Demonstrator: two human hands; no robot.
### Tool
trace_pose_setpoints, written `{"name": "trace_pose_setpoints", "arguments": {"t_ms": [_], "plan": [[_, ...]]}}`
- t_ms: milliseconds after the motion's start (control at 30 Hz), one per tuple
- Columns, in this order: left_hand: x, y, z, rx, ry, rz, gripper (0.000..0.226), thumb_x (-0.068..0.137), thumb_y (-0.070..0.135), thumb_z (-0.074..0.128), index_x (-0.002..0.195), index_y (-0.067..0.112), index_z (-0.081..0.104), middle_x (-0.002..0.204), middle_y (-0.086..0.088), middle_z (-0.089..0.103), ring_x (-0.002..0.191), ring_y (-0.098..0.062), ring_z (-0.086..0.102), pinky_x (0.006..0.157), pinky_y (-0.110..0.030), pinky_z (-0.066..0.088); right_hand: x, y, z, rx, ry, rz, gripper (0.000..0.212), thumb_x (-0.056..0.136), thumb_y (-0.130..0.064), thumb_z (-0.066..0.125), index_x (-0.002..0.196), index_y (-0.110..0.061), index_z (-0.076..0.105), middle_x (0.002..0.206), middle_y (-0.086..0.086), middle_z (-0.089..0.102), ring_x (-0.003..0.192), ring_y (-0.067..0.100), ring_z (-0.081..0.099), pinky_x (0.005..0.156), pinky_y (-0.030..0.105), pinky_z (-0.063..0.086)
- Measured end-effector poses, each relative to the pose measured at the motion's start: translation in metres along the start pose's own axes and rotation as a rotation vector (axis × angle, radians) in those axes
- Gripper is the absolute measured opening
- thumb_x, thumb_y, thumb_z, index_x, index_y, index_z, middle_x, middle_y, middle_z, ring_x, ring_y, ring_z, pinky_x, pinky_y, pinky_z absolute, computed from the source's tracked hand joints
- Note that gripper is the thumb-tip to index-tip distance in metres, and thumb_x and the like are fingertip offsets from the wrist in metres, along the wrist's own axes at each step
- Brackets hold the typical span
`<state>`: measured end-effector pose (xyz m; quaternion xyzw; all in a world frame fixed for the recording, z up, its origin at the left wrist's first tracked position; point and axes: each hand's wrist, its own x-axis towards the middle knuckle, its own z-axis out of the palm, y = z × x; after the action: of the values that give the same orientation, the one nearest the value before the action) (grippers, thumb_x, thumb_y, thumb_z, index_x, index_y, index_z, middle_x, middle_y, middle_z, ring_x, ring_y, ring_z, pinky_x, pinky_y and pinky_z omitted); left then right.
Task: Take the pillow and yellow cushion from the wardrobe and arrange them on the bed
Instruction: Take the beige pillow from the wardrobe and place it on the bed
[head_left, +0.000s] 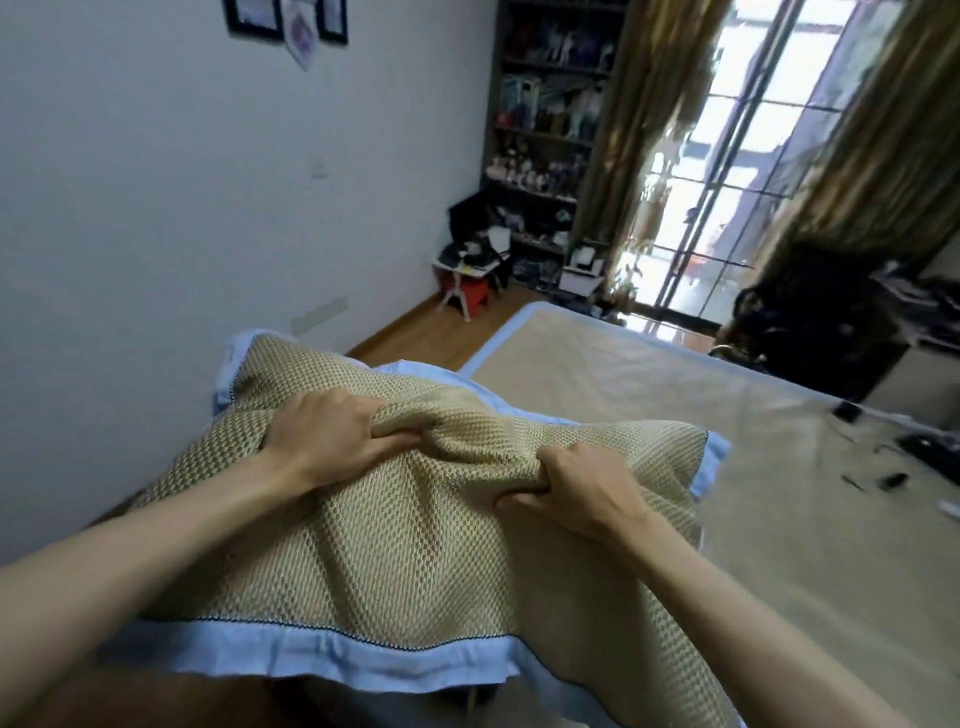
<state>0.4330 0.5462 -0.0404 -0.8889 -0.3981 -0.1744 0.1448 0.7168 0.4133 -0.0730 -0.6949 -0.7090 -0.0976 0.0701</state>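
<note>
A large pillow (395, 545) with a tan woven top and a light blue border fills the lower middle of the head view. My left hand (327, 434) pinches a fold of its woven cover near the top centre. My right hand (566, 493) grips the same bunched fold just to the right. The pillow hangs over the near left corner of the bed (675, 395), which is covered by a tan mat edged in blue. No yellow cushion is in view.
A white wall runs along the left, with a strip of wooden floor (431, 332) between it and the bed. Far off stand a cluttered shelf (545, 130), a small red stool (467, 293) and a curtained window. Small dark items (883, 467) lie on the bed's right side.
</note>
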Motion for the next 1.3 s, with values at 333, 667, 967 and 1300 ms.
{"name": "trace_pose_setpoints", "arguments": {"t_ms": [333, 667, 967, 1300], "plan": [[-0.052, -0.057, 0.0, 0.02, -0.041, -0.168, 0.074, 0.073, 0.095, 0.024, 0.064, 0.025, 0.046, 0.068, 0.004, 0.066, 0.065, -0.023, 0.066, 0.054, -0.031, 0.039, 0.054, -0.054, 0.01, -0.014, -0.081, -0.173, 0.077, 0.063, -0.098, 0.043, 0.078, -0.023, 0.05, 0.073, -0.002, 0.064, 0.07, 0.026, 0.064, 0.056, 0.036, 0.045], [-0.19, -0.138, -0.061, 0.216, -0.005, -0.749, 0.07, 0.075, 0.093, 0.032, 0.065, 0.028, 0.057, 0.062, 0.011, 0.064, 0.059, -0.017, 0.064, 0.056, -0.029, 0.043, 0.176, -0.222, 0.037, 0.184, -0.099, -0.697, 0.081, 0.061, -0.105, 0.029, 0.071, -0.026, 0.049, 0.061, -0.01, 0.054, 0.061, 0.018, 0.06, 0.058, 0.036, 0.05], [-0.299, -0.036, -0.182, 0.642, 0.148, -1.508, 0.064, 0.071, 0.091, 0.043, 0.089, 0.036, 0.071, 0.078, 0.006, 0.072, 0.075, -0.024, 0.067, 0.064, -0.032, 0.035, 0.176, -0.414, -0.031, 0.475, -0.066, -1.353, 0.093, 0.055, -0.107, 0.032, 0.074, -0.025, 0.069, 0.065, -0.008, 0.067, 0.065, 0.015, 0.064, 0.067, 0.035, 0.056], [-0.292, 0.147, -0.314, 1.207, 0.077, -1.746, 0.046, 0.077, 0.074, 0.061, 0.076, 0.028, 0.07, 0.06, 0.001, 0.066, 0.056, -0.025, 0.064, 0.059, -0.029, 0.033, 0.015, -0.504, -0.139, 0.749, -0.158, -1.861, 0.095, 0.055, -0.103, 0.046, 0.105, -0.027, 0.076, 0.083, -0.009, 0.076, 0.083, 0.009, 0.069, 0.08, 0.038, 0.055]]}}
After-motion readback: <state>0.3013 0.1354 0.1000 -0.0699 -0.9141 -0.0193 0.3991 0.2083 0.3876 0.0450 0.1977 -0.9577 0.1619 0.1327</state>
